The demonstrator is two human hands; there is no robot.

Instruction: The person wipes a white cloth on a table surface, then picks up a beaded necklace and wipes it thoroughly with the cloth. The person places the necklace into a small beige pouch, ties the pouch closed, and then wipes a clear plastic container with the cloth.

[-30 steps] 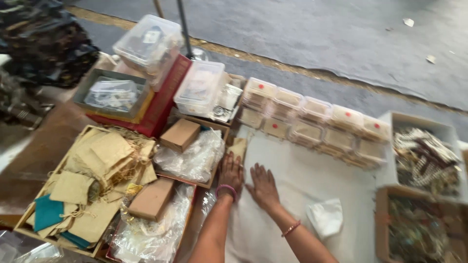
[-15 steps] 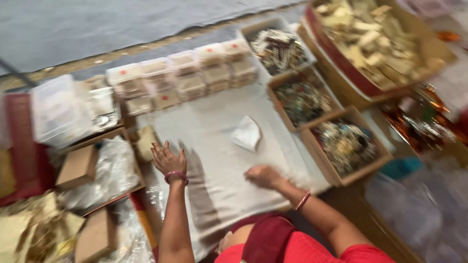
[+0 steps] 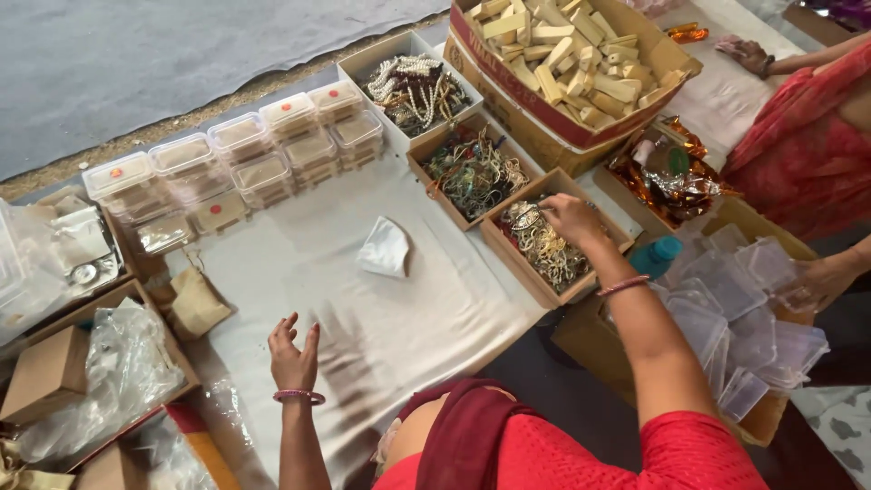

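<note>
- The right hand (image 3: 570, 218) is reached into the jewellery box (image 3: 544, 245) at two o'clock — fingers curled among the pieces; whether anything is gripped cannot be told.
- The left hand (image 3: 292, 356) is held open and empty over the pale cloth (image 3: 363, 308).
- Nothing but a small white packet (image 3: 385, 248) is laid out on the cloth — most sorting seems left.

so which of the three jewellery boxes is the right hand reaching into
The nearest cardboard box, holding gold-coloured jewellery; the right hand rests in it. The middle box and the white bead box lie farther away, untouched.

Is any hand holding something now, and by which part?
Left hand holds nothing. Right hand reaches into the jewellery box; a hold cannot be told.
</note>
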